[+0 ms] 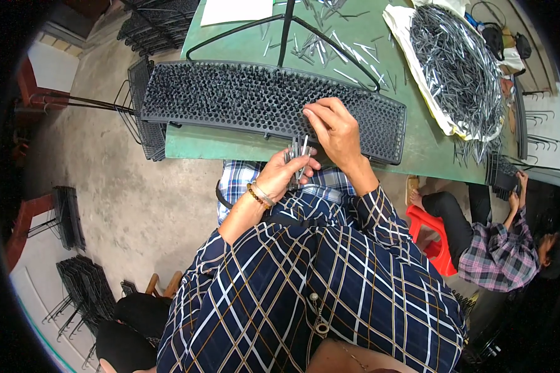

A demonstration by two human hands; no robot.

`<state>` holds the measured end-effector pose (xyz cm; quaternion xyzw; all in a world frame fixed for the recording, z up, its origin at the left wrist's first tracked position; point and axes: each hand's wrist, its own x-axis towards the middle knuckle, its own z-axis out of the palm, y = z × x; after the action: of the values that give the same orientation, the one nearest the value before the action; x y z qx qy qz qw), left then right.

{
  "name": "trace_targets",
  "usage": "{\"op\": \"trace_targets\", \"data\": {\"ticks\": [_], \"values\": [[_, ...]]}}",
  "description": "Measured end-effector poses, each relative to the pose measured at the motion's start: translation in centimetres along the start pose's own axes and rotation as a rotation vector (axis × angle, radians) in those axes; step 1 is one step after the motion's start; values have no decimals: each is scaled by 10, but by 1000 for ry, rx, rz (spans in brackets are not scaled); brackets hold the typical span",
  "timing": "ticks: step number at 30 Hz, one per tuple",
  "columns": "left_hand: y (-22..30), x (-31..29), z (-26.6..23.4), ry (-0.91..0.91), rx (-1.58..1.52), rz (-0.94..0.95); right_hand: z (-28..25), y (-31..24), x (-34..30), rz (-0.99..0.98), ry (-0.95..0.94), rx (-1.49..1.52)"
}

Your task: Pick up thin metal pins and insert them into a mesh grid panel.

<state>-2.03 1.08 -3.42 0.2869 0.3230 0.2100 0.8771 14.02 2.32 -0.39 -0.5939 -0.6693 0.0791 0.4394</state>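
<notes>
our left hand point(284, 173) is closed around a small bundle of metal pins point(297, 155), held upright just off the near edge of the black perforated panel point(230, 99). our right hand point(335, 127) rests on the panel's near right part, fingertips point(309, 115) drawn together as if pinching one pin over a hole, though the pin itself is too small for us to make out. the bundle sits just below the right hand, nearly touching it, so the two hands work close together at the panel's near edge. we judge that the bundle could slip and scatter onto our lap if the left grip loosens, and that a pin could go in crooked or miss its hole because the holes sit so tightly together. the panel overhangs the near edge of the green table point(367, 37), so a hard push might tip it. beyond the panel, loose pins lie scattered, and to its far right a large heap of pins point(457, 62) lies on a white sheet. right of the panel, below the table, another person point(498, 248) sits holding a smaller dark panel.
</notes>
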Motion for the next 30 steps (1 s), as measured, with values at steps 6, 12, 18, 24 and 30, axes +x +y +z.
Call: {"op": "trace_targets", "data": {"ticks": [6, 12, 18, 24, 30], "values": [[1, -1, 1, -16, -27, -33, 0, 1, 1, -15, 33, -30], [1, 0, -2, 1, -49, -27, -2, 4, 1, -62, -81, -84], [3, -2, -1, -7, -48, -68, -7, -8, 11, -74, -118, -18], [4, -1, 0, -17, -66, -78, 2, 6, 13, -136, -100, -72], [4, -3, 0, 17, -95, -94, 2, 5, 15, -245, -210, -116]]}}
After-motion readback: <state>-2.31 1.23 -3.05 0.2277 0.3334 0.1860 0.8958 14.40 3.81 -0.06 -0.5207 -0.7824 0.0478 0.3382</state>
